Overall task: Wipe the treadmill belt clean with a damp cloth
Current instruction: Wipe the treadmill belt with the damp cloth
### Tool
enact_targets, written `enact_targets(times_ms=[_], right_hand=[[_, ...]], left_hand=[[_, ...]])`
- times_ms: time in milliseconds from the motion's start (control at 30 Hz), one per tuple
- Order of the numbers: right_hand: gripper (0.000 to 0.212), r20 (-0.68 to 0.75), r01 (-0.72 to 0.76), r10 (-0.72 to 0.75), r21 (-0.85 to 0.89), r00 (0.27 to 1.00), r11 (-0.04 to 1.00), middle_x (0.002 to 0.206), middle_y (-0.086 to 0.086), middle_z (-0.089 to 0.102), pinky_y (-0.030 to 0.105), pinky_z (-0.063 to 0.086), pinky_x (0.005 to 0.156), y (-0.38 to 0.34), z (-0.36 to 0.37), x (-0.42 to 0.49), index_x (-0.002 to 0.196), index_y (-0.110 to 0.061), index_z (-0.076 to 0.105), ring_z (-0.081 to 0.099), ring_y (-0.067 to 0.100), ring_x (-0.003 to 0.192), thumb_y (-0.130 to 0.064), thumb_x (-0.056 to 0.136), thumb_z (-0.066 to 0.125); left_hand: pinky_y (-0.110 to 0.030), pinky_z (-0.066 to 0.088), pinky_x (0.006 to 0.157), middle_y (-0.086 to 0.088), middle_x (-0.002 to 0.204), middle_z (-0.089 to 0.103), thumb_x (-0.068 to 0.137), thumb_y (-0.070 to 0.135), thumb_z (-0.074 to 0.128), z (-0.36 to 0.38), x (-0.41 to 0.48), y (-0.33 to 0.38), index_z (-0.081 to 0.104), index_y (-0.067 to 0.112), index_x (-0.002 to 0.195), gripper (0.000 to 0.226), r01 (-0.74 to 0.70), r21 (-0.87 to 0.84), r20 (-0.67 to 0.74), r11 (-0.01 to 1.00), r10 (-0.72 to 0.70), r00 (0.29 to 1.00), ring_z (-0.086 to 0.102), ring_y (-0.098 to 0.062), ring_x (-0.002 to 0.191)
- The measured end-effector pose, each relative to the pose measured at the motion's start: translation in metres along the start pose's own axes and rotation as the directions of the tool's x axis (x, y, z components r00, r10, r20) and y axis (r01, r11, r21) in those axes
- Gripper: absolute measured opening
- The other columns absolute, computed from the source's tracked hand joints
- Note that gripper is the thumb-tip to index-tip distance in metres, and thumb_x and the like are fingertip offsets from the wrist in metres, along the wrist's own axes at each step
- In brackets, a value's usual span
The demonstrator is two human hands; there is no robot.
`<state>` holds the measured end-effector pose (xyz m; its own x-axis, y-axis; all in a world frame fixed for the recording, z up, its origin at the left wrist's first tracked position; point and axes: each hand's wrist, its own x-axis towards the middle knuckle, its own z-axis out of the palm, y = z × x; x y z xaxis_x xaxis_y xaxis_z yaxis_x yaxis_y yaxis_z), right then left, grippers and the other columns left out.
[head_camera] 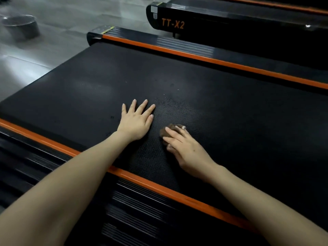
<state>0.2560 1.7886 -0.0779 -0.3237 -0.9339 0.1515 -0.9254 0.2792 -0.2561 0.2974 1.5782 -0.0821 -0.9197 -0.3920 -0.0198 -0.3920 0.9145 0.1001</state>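
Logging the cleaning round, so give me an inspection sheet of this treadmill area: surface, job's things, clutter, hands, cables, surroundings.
Surface: black textured treadmill belt, small specks ahead of the hands.
Job's things: bunched brown cloth on the belt.
Clutter: nothing seen.
Hands: left hand flat on belt, fingers spread; right hand holds the cloth.
Cables: nothing seen.
Surroundings: orange side rails, second treadmill marked TT-X2, blurred dark bowl on grey floor.

Head view, downward, close over belt (88, 82)

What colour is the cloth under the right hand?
Brown, best in the head view: the cloth beneath the right hand.
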Motion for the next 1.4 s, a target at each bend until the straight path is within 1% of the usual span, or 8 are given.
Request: enact_targets(times_ms=[133,333,533,667,933,1233,1300,1400], right_hand=[[0.032,-0.110,-0.254,0.254,0.019,0.961,0.967,0.132,0.019,0.053,0.047,0.026,0.111,0.038,-0.012,-0.010,0.115,-0.001,0.064,0.046,0.041,0.125,-0.016,0.092,0.047],[0.038,-0.266,-0.728,0.712,0.050,0.650,0.684,0.149,0.012,0.035,0.045,0.012,0.116,0.041,-0.018,0.021,0.131,-0.007,0.052,0.026,0.033,0.138,-0.022,0.099,0.038],[0.040,-0.159,-0.540,0.534,0.005,0.831,0.842,0.141,0.020,0.044,0.056,0.020,0.112,-0.073,0.031,0.094,0.122,-0.001,0.059,0.036,0.046,0.129,-0.021,0.094,0.038],[0.040,-0.087,-0.560,0.557,-0.015,0.826,0.829,0.150,0.011,0.033,0.042,0.005,0.118,-0.089,0.021,0.084,0.134,-0.007,0.049,0.020,0.036,0.141,-0.018,0.097,0.045],[0.042,-0.281,-0.961,0.925,0.025,0.257,0.275,0.151,0.011,0.031,0.048,0.009,0.117,-0.069,0.012,0.049,0.128,-0.007,0.054,0.020,0.035,0.140,-0.025,0.100,0.029],[0.042,-0.106,-0.775,0.770,-0.007,0.629,0.632,0.156,-0.002,0.016,0.034,-0.001,0.117,-0.105,0.022,0.078,0.143,-0.015,0.038,-0.001,0.019,0.141,-0.023,0.101,0.036],[0.041,-0.142,-0.790,0.780,-0.035,0.610,0.612,0.154,0.003,0.022,0.035,0.000,0.116,-0.083,0.013,0.054,0.139,-0.011,0.044,0.007,0.023,0.143,-0.016,0.099,0.038],[0.038,-0.212,-0.916,0.894,-0.003,0.394,0.402,0.152,0.011,0.028,0.044,0.007,0.118,-0.040,-0.002,0.040,0.134,-0.007,0.049,0.017,0.032,0.142,-0.016,0.099,0.037]], left_hand=[[-0.054,-0.004,0.115,0.005,0.159,0.006,0.100,0.047,0.016,-0.006,-0.001,-0.007,0.013,0.036,0.149,0.050,-0.054,-0.086,0.015,0.995,0.055,0.998,-0.004,-0.028,0.146],[-0.051,0.003,0.116,0.001,0.157,0.018,0.100,0.046,0.023,-0.013,0.006,-0.060,0.023,0.035,0.148,0.050,-0.228,-0.010,-0.084,0.974,0.226,0.971,0.007,-0.031,0.145],[-0.054,0.002,0.115,0.000,0.157,0.021,0.087,0.055,0.001,-0.018,0.030,-0.114,0.024,0.035,0.147,0.068,-0.297,0.033,-0.019,0.954,0.298,0.954,0.008,-0.034,0.144],[-0.055,-0.001,0.115,0.004,0.158,0.016,0.080,0.060,-0.010,-0.016,0.033,-0.132,0.021,0.036,0.148,0.078,-0.352,-0.022,0.016,0.936,0.353,0.936,0.005,-0.032,0.145],[-0.057,-0.007,0.113,0.001,0.158,0.014,0.098,0.046,0.015,-0.012,0.029,-0.133,0.019,0.033,0.149,0.053,-0.369,-0.080,-0.040,0.926,0.367,0.929,0.001,-0.034,0.145],[-0.057,-0.005,0.114,0.001,0.157,0.019,0.098,0.046,0.015,-0.005,0.032,-0.136,0.023,0.035,0.148,0.051,-0.374,-0.080,-0.087,0.924,0.367,0.926,0.004,-0.034,0.145],[-0.057,-0.003,0.114,0.000,0.156,0.023,0.099,0.046,0.015,-0.003,0.032,-0.136,0.027,0.034,0.147,0.051,-0.374,-0.085,-0.092,0.924,0.366,0.926,0.008,-0.034,0.145],[-0.057,-0.001,0.113,-0.002,0.154,0.028,0.095,0.048,0.011,-0.002,0.032,-0.136,0.031,0.032,0.146,0.057,-0.375,-0.076,-0.064,0.924,0.371,0.927,0.013,-0.036,0.144]])
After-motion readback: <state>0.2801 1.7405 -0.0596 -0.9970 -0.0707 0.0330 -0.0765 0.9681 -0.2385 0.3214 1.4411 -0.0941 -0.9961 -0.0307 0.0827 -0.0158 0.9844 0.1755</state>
